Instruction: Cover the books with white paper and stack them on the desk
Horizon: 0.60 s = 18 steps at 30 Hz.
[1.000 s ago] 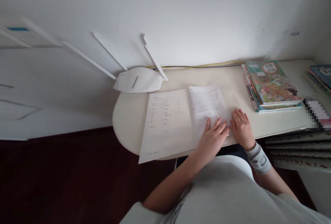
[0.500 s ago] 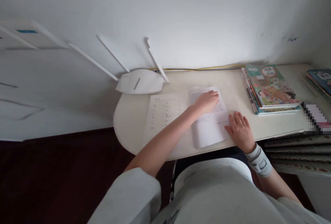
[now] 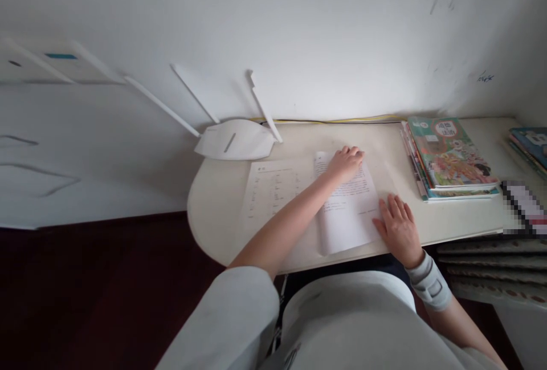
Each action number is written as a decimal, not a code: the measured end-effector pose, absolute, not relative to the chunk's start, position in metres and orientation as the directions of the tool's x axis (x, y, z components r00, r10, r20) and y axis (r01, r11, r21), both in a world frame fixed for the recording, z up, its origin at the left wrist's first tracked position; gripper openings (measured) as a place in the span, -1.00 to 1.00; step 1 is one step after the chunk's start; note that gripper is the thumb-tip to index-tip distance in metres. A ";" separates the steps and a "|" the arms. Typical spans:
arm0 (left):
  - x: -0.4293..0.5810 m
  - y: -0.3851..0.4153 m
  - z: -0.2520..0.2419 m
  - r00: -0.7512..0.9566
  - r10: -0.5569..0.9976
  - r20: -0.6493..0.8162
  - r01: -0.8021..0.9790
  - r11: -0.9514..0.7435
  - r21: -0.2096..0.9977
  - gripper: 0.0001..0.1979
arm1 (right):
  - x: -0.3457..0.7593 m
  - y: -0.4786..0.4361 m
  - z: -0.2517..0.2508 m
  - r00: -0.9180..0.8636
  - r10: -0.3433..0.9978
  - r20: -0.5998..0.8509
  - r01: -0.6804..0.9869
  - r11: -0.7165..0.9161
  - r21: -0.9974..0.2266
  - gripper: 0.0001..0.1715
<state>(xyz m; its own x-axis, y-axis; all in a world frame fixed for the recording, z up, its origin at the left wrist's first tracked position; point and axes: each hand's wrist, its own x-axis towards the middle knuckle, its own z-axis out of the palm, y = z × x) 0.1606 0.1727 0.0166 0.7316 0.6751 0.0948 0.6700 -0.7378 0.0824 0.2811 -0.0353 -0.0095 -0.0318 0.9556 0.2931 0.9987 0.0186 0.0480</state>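
Head view: a person sits at a cream, round-ended surface [image 3: 213, 210] set against a white wall [image 3: 299, 28].
Paper: a large white printed paper sheet [image 3: 273, 190] lies flat in the middle of the surface, reaching its near edge. Its right part is a narrower folded panel [image 3: 348, 219] with dense lines of print. The left part carries sparse columns of small print.
Left hand: the left hand [image 3: 345, 163] rests palm down on the far end of the folded panel, fingers a little curled. Its grip is released, pressing and holding nothing.
Right hand: the right hand [image 3: 398, 226] lies flat on the surface with fingers spread, fingertips at the panel's near right edge. Its grip is released too. A grey wrist brace [image 3: 428, 281] wraps the wrist.
Far left: a white router with slim antennas [image 3: 234, 139] sits just beyond the sheet's far left corner.
Right: a stack of colourful paperback books [image 3: 448, 153] lies apart from the paper. A second book stack [image 3: 530, 145] lies at the right edge.
Far edge: a yellow cable [image 3: 342, 119] runs along the wall.
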 end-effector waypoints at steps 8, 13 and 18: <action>0.156 0.177 0.015 0.796 0.601 -0.078 0.605 -0.784 0.139 -0.51 | 0.283 -0.036 -0.010 -0.039 0.960 0.279 0.999 0.036 0.018 -0.49; 0.131 0.173 0.047 0.766 0.640 -0.051 0.641 -0.756 0.133 -0.60 | 0.283 -0.036 -0.006 -0.030 0.962 0.270 0.999 0.020 0.038 -0.50; 0.028 0.146 0.058 0.629 0.768 0.124 0.747 -0.640 0.178 -0.56 | 0.283 -0.028 0.003 -0.037 0.972 0.234 0.998 0.026 0.048 -0.50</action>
<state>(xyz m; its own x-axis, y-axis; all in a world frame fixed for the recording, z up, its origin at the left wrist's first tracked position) 0.0285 0.1463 0.0578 0.6286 0.7679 0.1235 0.7472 -0.6403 0.1782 0.2834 -0.0281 0.0033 -0.0368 0.9716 0.2336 0.9985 0.0262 0.0483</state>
